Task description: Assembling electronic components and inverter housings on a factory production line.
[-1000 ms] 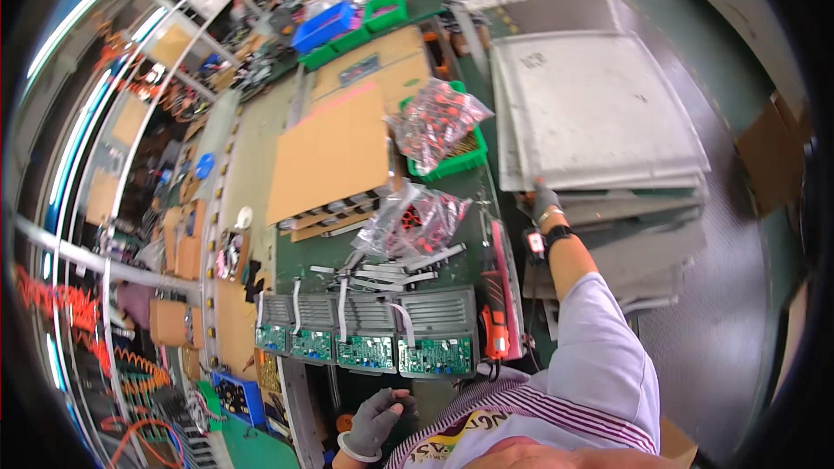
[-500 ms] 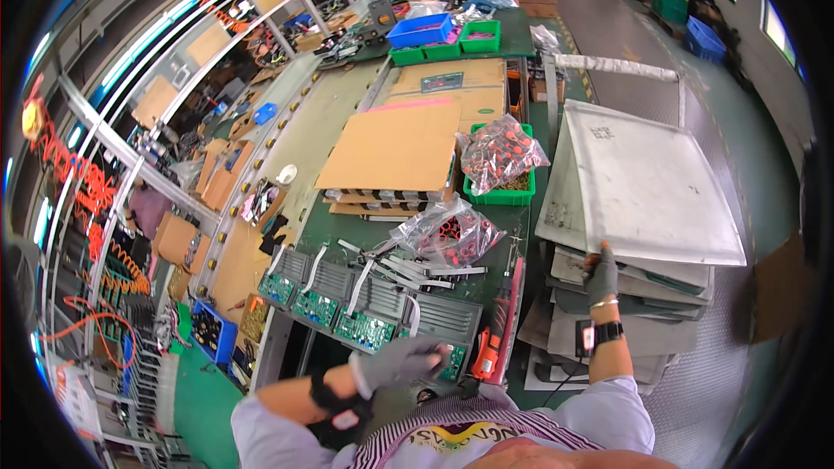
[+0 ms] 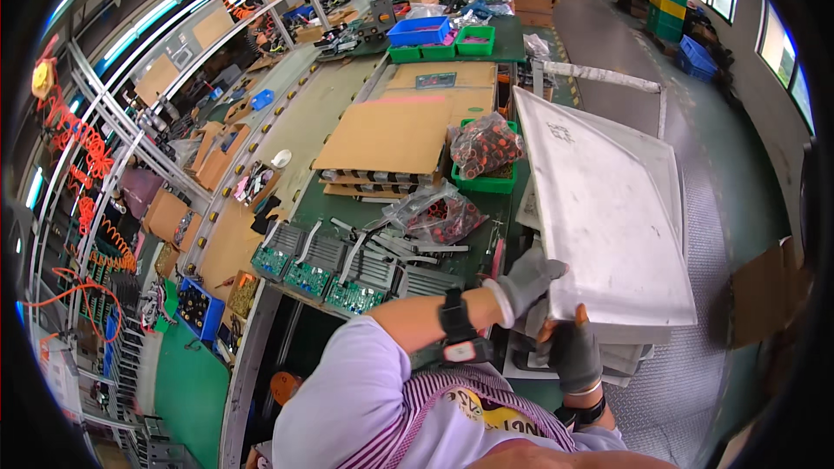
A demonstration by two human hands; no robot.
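Left hand: your grey-gloved left hand point(image 3: 528, 282) is at the panel's left edge, near its closest corner; fingers point right, partly curled, fingertips meeting the edge; cannot tell whether they close round it
Right hand: your grey-gloved right hand point(image 3: 573, 356) is closed on the panel's near-left corner; thumb and fingers pinch the rim, bare fingertips showing
Off-white rimmed panel point(image 3: 608, 217): to the right of the bench, over the stack; tilted and turned askew to the sheets below; scuffed on its upper face
Panel stack point(image 3: 658, 159): beneath the held panel; its sheets lie unevenly, edges jutting out at the far right and near side
Green workbench point(image 3: 326, 207): on your left; along its near edge, a row of dark grey ribbed housings point(image 3: 373, 265) with green circuit boards point(image 3: 307, 278); loose flat cables point(image 3: 417, 247) just behind
Mid-bench: cardboard sheets point(image 3: 382, 139) in a pile; to their right, a clear bag of red-and-black parts point(image 3: 488, 146) on a green bin point(image 3: 485, 183); a second such bag point(image 3: 439, 213) lies nearer you
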